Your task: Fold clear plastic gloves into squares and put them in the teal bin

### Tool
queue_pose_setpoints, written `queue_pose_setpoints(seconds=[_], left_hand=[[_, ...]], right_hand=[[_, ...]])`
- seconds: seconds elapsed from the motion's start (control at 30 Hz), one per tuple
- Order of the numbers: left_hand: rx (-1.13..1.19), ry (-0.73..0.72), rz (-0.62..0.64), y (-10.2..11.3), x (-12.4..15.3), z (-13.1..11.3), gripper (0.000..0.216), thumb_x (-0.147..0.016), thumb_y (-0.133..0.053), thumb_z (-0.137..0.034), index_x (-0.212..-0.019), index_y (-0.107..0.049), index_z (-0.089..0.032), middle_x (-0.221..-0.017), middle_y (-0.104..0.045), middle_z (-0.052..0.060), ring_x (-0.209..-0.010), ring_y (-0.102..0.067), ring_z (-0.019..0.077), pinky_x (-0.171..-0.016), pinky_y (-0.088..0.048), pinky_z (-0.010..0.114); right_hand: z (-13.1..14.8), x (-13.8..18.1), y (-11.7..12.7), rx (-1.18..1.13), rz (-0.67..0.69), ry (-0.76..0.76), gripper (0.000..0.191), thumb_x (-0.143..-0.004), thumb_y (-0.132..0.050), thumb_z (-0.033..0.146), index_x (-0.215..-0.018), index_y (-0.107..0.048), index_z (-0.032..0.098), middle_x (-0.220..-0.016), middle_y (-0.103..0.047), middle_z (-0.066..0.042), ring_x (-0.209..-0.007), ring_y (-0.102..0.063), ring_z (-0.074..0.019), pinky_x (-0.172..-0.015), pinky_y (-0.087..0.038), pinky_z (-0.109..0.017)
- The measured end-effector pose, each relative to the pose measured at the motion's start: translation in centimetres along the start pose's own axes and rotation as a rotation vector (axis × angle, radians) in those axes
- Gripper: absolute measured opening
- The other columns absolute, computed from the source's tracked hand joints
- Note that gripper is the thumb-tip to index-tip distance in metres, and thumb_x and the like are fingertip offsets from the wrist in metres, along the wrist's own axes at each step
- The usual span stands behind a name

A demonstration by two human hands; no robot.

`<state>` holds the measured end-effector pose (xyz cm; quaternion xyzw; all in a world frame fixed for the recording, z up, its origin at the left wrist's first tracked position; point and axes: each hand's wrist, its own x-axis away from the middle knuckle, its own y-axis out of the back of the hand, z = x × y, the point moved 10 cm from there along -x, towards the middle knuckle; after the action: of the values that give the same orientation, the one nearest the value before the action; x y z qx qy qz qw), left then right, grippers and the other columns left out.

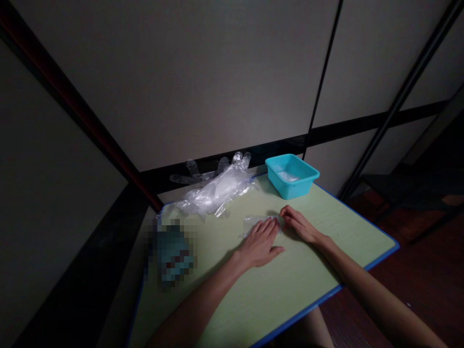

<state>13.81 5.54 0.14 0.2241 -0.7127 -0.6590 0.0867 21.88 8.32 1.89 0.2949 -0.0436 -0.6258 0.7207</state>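
My left hand point(260, 242) lies flat on the pale green table point(253, 299), fingers stretched out together over a small clear plastic piece point(251, 223). My right hand point(299, 224) rests just to its right, fingers curled and pinched at the edge of that same plastic. A pile of clear plastic gloves point(213, 189) lies at the table's far left, some fingers sticking up against the wall. A turquoise plastic tub point(292, 175) stands at the far right corner with something clear inside.
A blurred dark blue object point(173, 253) sits near the table's left edge. The table has a blue rim and stands against a grey panelled wall with dark strips. Dark reddish floor lies to the right.
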Motion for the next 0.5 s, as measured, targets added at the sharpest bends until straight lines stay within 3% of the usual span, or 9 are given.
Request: queue_pose_setpoints(seconds=[0.5], left_hand=[[-0.06, 0.007, 0.018, -0.2, 0.0, -0.1, 0.061, -0.085, -0.025, -0.052, -0.128, -0.026, -0.008, -0.135, -0.03, 0.014, -0.128, -0.017, 0.0219, -0.103, -0.011, 0.038]], right_hand=[[1.0, 0.0, -0.2, 0.06, 0.009, 0.051, 0.022, -0.088, -0.028, 0.035, -0.089, -0.042, 0.018, -0.071, -0.047, 0.0, -0.065, -0.045, -0.0145, -0.061, -0.037, -0.027]])
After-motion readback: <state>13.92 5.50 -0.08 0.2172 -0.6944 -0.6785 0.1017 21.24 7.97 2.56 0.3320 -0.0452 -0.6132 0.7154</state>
